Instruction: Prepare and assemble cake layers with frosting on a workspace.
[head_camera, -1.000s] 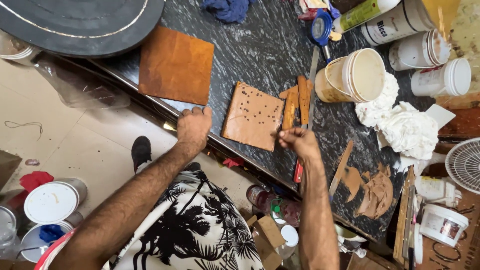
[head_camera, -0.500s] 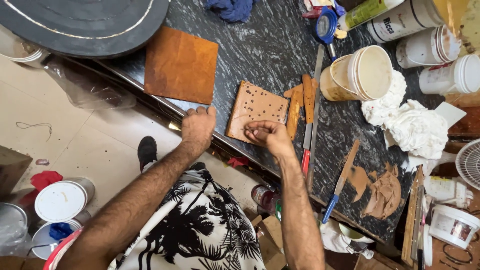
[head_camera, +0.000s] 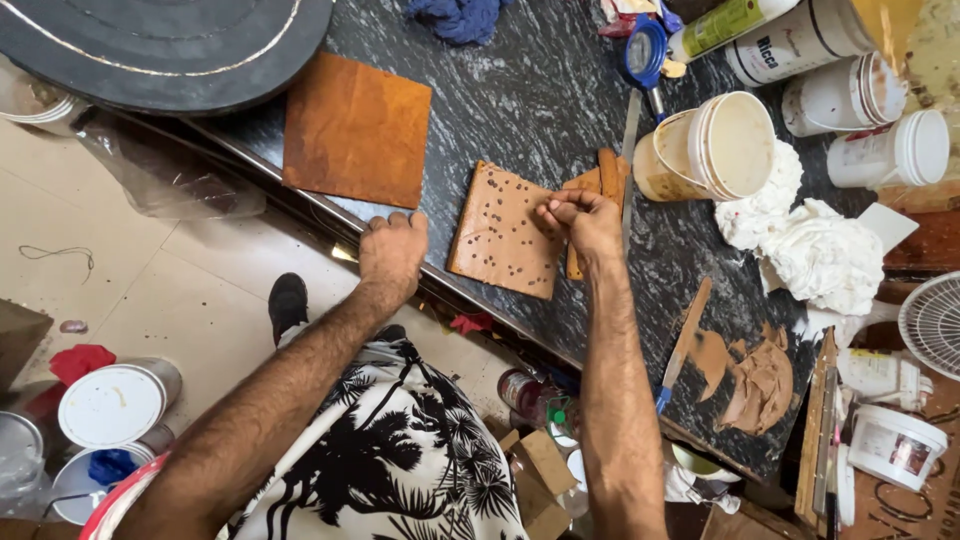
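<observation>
A small brown wooden square with many dark holes (head_camera: 505, 230) lies flat on the black marble counter (head_camera: 530, 90), near its front edge. My right hand (head_camera: 583, 220) rests on the square's right side, fingers pinched together over it; whether something tiny is between them I cannot tell. My left hand (head_camera: 392, 255) grips the counter's front edge, just left of the holed square. A larger plain brown square (head_camera: 357, 128) lies further left on the counter. Narrow wooden strips (head_camera: 600, 185) lie beside my right hand.
Cream tubs (head_camera: 715, 150), white jars (head_camera: 885, 145) and crumpled white cloths (head_camera: 810, 245) crowd the right. Brown putty and a blue-handled scraper (head_camera: 678, 345) lie at the lower right. A dark round board (head_camera: 160, 45) overhangs the top left. Paint tins (head_camera: 115, 405) stand on the floor.
My right hand moved up from the counter's edge onto the holed square and pinched shut there. My left hand stayed on the counter's edge.
</observation>
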